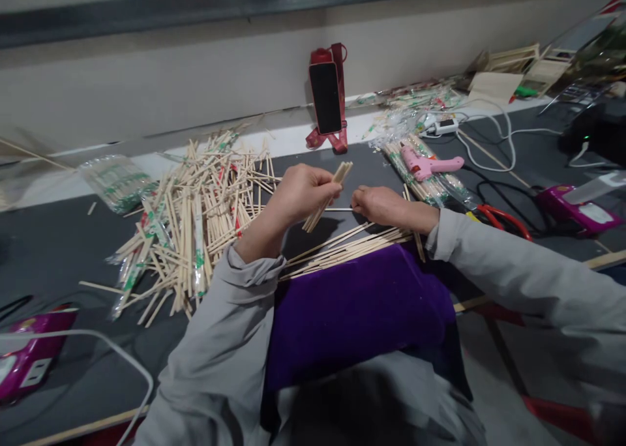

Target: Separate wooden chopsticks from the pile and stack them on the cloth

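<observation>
My left hand [309,190] is closed round a small bundle of wooden chopsticks [317,216], held tilted above the dark table. To its right, my right hand [379,205] is low over the table with its fingers pinched at the end of a single chopstick [345,209] lying crosswise. Several loose chopsticks [349,250] lie side by side along the table edge, in front of a purple cloth [357,309] over my lap. A large heap of chopsticks [215,205], some in clear wrappers, spreads out left of my left hand.
Behind my hands a phone [326,99] leans upright on a red bottle. A pink glue gun [430,164] rests on wrapped chopsticks at right, near red-handled pliers [503,219]. Purple power strips [580,210] and white cables lie at both sides. A wall stands behind.
</observation>
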{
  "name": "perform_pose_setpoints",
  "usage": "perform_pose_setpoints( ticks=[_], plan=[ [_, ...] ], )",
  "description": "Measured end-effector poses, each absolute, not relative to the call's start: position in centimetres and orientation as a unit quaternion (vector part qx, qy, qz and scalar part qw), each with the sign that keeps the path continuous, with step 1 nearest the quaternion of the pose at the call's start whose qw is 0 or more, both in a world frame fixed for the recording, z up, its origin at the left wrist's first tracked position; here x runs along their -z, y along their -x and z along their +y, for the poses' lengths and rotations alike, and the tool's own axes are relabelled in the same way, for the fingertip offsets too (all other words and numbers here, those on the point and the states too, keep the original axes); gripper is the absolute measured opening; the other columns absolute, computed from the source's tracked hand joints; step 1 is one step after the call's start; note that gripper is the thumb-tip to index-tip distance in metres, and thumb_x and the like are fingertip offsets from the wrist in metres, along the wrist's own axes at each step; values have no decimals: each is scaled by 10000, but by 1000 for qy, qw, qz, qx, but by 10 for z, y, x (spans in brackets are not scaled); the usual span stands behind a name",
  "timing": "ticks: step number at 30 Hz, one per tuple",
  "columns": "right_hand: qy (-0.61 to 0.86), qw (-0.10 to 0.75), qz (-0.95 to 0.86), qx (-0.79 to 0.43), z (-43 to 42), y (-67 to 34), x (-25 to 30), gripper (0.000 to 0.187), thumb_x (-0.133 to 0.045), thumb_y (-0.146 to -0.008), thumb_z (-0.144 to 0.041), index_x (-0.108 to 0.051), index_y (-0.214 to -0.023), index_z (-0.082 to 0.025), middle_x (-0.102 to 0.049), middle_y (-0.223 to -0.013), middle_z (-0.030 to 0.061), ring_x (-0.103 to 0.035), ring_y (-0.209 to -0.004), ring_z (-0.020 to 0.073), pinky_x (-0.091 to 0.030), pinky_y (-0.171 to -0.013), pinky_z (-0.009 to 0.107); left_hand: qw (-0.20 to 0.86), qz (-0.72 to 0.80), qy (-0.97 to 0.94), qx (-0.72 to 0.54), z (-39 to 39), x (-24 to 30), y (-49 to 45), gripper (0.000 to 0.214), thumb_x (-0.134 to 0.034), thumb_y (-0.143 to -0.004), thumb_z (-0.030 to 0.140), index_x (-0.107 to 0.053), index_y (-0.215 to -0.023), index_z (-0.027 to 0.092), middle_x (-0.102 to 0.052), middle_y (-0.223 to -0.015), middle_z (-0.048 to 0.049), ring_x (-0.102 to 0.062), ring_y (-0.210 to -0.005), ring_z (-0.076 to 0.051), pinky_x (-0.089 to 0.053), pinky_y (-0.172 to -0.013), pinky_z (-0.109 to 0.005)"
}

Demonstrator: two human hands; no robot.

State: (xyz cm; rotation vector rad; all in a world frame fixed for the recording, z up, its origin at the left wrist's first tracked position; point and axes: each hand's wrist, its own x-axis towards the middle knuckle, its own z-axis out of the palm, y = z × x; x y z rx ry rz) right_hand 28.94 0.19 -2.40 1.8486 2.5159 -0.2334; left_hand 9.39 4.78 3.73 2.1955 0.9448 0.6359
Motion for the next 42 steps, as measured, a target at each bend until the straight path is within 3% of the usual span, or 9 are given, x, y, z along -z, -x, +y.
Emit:
perform_pose_setpoints(
  ticks=[3,8,15,18,25,30,36,39,42],
  plan=[
    [-599,-5,796,85,3,-291,13,196,-474,-922,-234,-610,-1026,-139,-651,-1068,120,-611,-831,184,-340,-637,273,246,386,-868,-193,45,-32,-99,245,-670,-698,218,-642,-455,221,-531,-439,0,-476,-451,-143,-382,-579,-296],
    [-599,-124,760,222,3,-296,-5,33,-519,-880,-143,-547,-876,-160,-670,-733,38,-615,-670,133,-384,-586,225,198,397,-881,-165,48,-19,-104,263,-672,-700,208,-631,-441,229,-515,-427,-10,-455,-439,-155,-363,-583,-304],
    [-563,-245,691,381,-1,-296,-7,145,-533,-832,-68,-468,-787,-190,-570,-617,-33,-599,-538,99,-436,-501,193,200,401,-893,-44,44,-33,-104,229,-594,-757,283,-692,-580,175,-589,-525,-23,-448,-501,-123,-270,-551,-283],
    [-573,-238,708,336,-1,-304,-1,167,-562,-768,-43,-491,-756,-194,-551,-582,-48,-576,-504,97,-402,-475,200,188,386,-902,28,40,-38,-105,258,-544,-783,298,-725,-674,150,-637,-595,-46,-468,-531,-128,-266,-557,-290],
    [-647,-267,706,104,35,-353,-37,154,-609,-673,-23,-593,-678,-176,-571,-567,-26,-553,-548,123,-398,-570,266,253,286,-919,98,37,-33,-107,204,-573,-750,270,-700,-640,156,-603,-564,-34,-460,-527,-121,-275,-569,-283],
    [-663,-235,710,-36,100,-382,-63,176,-658,-653,-31,-697,-748,-174,-640,-676,34,-585,-686,185,-439,-688,342,362,214,-905,64,38,-43,-102,271,-561,-808,313,-689,-637,146,-556,-555,4,-455,-558,-102,-280,-545,-243],
    [-742,-163,648,-49,150,-406,-39,157,-681,-687,-68,-732,-805,-159,-692,-811,100,-618,-808,234,-456,-734,378,490,269,-830,-6,47,-44,-90,303,-593,-826,409,-724,-728,154,-659,-645,-21,-570,-604,-126,-384,-557,-226],
    [-736,-196,645,-63,153,-410,-39,31,-706,-720,-172,-698,-694,-157,-662,-696,90,-611,-739,210,-470,-684,353,550,324,-760,-121,54,-39,-89,269,-643,-793,408,-743,-829,161,-706,-730,-48,-647,-672,-162,-470,-605,-257],
    [-732,-264,628,17,139,-390,-52,222,-690,-759,-256,-625,-567,-166,-579,-532,56,-575,-586,167,-457,-570,305,569,362,-696,-247,65,-33,-94,257,-698,-752,390,-745,-843,155,-718,-770,-61,-674,-713,-178,-518,-651,-288]
  ],
)
